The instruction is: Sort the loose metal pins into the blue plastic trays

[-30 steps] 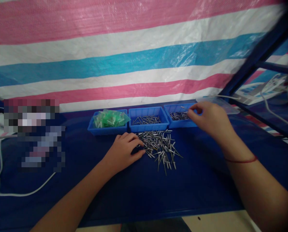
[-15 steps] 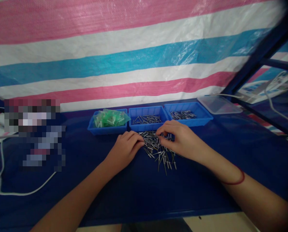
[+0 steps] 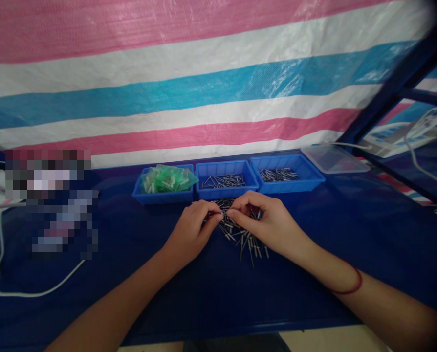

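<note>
Blue tabletop (image 3: 211,298) spreads between rivet pile (image 3: 250,239) and near edge (image 3: 314,328).

No lettering, label, brand or number can be read anywhere in view. At far right, a pale sheet (image 3: 389,134) carries blue patches too blurred to make out. Left on the worktop (image 3: 189,298), a pixelated area (image 3: 62,212) is illegible.

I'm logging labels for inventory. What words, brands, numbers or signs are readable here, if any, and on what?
None can be read.
Metal rivets: too small to show any marking.
Green bag: no legible print.
Blue bins: no lettering visible.
Blue-and-white sheet, right: too blurred.
Pixelated area, left: any text is hidden.
</note>
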Available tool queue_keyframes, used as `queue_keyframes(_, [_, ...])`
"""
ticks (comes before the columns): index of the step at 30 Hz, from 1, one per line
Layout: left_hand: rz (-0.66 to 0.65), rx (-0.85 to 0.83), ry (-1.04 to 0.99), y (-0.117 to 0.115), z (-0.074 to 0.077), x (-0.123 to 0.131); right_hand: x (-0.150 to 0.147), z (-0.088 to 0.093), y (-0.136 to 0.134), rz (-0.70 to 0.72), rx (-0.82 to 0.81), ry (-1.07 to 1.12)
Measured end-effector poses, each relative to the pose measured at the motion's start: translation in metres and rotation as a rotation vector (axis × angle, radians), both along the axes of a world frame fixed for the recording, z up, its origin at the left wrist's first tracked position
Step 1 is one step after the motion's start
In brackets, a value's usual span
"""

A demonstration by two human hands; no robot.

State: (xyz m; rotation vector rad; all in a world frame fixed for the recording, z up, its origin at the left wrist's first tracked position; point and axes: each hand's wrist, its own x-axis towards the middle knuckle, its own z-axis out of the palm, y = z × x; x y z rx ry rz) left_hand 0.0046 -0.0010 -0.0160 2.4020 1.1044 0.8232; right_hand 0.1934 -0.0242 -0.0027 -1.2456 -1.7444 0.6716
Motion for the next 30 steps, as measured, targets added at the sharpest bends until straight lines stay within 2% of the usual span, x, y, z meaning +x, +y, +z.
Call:
queue_keyframes(6, [-0.056,-0.012,-0.019,-0.001,0.001,0.003,0.0,0.001,0.0,0.064,0.02,0.003])
queue_keyframes(15, [-0.005,0.017,-0.114,-0.001,0.004,0.0,0.002,-0.001,0.003,0.096,0.083,-0.082])
queue_keyframes(20, [0.016,0.003,-0.083,-0.002,0.006,0.0,0.004,0.0,0.006,0.133,0.108,-0.134])
queue_keyframes(23, [-0.002,0.004,0.002,-0.001,0.004,-0.002,0.017,0.004,0.014,0.022,0.152,-0.176])
queue_keyframes(27, [-0.092,0.057,0.167,-0.001,0.003,-0.005,0.053,0.016,0.029,-0.298,0.244,-0.322])
queue_keyframes(30, [-0.134,0.08,0.259,-0.002,0.003,-0.006,0.083,0.023,0.038,-0.517,0.253,-0.486])
